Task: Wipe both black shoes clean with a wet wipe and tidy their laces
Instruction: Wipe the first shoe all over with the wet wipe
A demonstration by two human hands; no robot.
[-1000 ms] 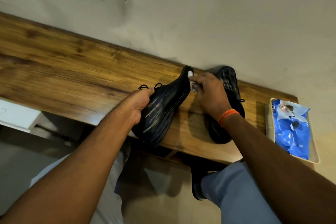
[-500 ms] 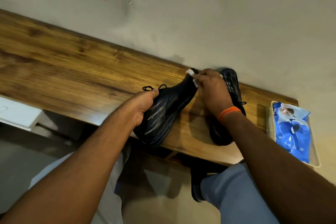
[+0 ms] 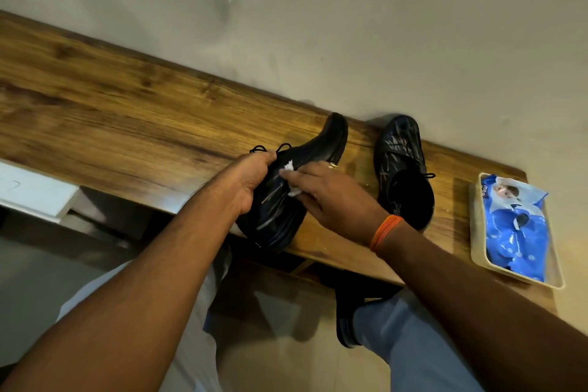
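One black shoe [image 3: 321, 145] lies tilted on its side on the wooden table [image 3: 127, 111], its toe pointing at the wall. My left hand [image 3: 246, 183] grips it at the collar, by the black lace loops [image 3: 270, 148]. My right hand [image 3: 331, 197] pinches a small white wet wipe [image 3: 291, 177] and presses it against the middle of this shoe's side. The second black shoe [image 3: 402, 169] stands upright to the right, near the wall, with its opening facing me and no hand on it.
A cream tray [image 3: 477, 232] at the table's right end holds a blue wet-wipe pack [image 3: 515, 229]. A white block [image 3: 31, 191] sits at the left below the table edge. The wall runs right behind the table. My knees are under the front edge.
My right hand has slid the wipe from the shoe's toe back toward the middle of its side. This uncovered the second shoe. My left hand keeps its grip.
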